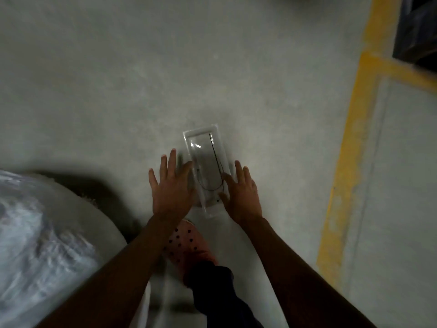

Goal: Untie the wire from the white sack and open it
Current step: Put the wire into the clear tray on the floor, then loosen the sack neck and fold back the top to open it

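A white sack (35, 245) with a clear plastic liner fills the lower left corner, blurred. On the grey floor ahead lies a clear plastic tray (203, 143) with a thin black wire (216, 159) curled inside it. My left hand (171, 188) hovers just left of the tray, fingers spread and holding nothing. To the tray's right is my right hand (241, 192), fingers apart, thumb over the tray's near edge. Neither hand touches the sack.
A pink perforated clog (189, 245) and dark trouser leg (212, 285) stand below the tray. A yellow painted line (347, 143) runs down the floor at right. Dark objects (416, 29) sit in the top right corner.
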`<move>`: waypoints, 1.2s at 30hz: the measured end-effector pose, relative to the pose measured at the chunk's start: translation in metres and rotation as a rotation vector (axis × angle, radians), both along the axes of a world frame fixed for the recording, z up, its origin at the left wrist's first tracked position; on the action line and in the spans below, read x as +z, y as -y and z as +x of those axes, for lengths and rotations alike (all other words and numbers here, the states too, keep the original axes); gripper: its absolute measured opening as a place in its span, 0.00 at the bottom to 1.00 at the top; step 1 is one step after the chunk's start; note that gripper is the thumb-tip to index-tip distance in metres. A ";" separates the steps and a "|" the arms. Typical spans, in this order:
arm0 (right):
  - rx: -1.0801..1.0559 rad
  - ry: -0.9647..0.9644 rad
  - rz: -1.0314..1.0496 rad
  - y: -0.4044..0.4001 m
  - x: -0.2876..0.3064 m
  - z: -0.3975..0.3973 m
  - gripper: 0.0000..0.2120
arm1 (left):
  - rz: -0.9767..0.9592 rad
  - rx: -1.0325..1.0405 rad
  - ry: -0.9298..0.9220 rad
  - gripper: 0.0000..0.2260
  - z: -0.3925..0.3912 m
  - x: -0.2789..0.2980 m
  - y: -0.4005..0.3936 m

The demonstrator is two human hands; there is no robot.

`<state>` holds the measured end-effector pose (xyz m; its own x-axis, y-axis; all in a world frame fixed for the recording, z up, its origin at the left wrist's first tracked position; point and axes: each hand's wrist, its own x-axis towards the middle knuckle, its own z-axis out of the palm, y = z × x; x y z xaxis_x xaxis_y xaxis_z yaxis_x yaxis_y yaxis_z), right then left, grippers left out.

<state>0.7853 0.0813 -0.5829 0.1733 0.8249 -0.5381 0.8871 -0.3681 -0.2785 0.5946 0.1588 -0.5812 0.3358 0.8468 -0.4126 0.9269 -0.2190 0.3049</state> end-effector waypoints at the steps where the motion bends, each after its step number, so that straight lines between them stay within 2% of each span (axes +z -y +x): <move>1: 0.017 -0.010 -0.019 -0.003 0.017 0.001 0.35 | -0.021 -0.051 -0.039 0.35 -0.006 0.015 -0.003; 4: 0.038 -0.041 -0.042 -0.021 0.072 0.003 0.49 | -0.076 -0.139 -0.121 0.51 -0.020 0.068 -0.023; 7: 0.070 -0.063 -0.004 -0.051 0.131 -0.001 0.56 | -0.073 -0.149 -0.121 0.53 -0.034 0.134 -0.054; 14: 0.264 -0.092 0.134 -0.139 0.267 -0.045 0.59 | 0.061 -0.095 -0.117 0.58 -0.099 0.278 -0.117; 21: 0.518 -0.155 0.222 -0.203 0.394 -0.157 0.57 | 0.132 0.102 -0.140 0.56 -0.225 0.417 -0.123; 27: 0.775 -0.256 0.277 -0.211 0.466 -0.285 0.58 | 0.202 0.276 -0.132 0.53 -0.365 0.492 -0.057; 36: 1.106 -0.393 0.177 -0.127 0.477 -0.446 0.60 | 0.061 0.606 -0.061 0.55 -0.511 0.516 0.114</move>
